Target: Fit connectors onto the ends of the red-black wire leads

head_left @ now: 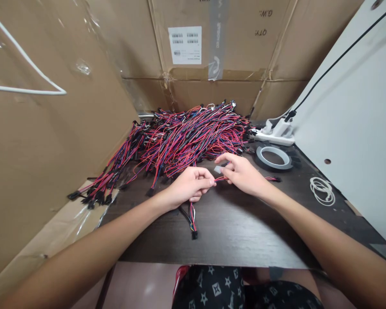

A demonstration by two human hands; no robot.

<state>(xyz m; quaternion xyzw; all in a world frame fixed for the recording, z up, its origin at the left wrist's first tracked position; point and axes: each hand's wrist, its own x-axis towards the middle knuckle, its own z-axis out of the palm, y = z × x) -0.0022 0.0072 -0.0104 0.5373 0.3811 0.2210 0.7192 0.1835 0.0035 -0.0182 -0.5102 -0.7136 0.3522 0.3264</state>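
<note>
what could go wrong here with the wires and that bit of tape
1. The small tape piece pinched in the right hand could stick to the fingers or fold on itself before it goes round the wire bundle held by the left hand.
2. The wire pile lies just behind both hands, so loose ends might snag and drag.
3. Connectors overhang the table edge at left and could slip off.

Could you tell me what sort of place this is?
Probably a small assembly or packing bench: a heap of red and black wires on a dark table, walled by cardboard boxes, a tape roll nearby.
</note>
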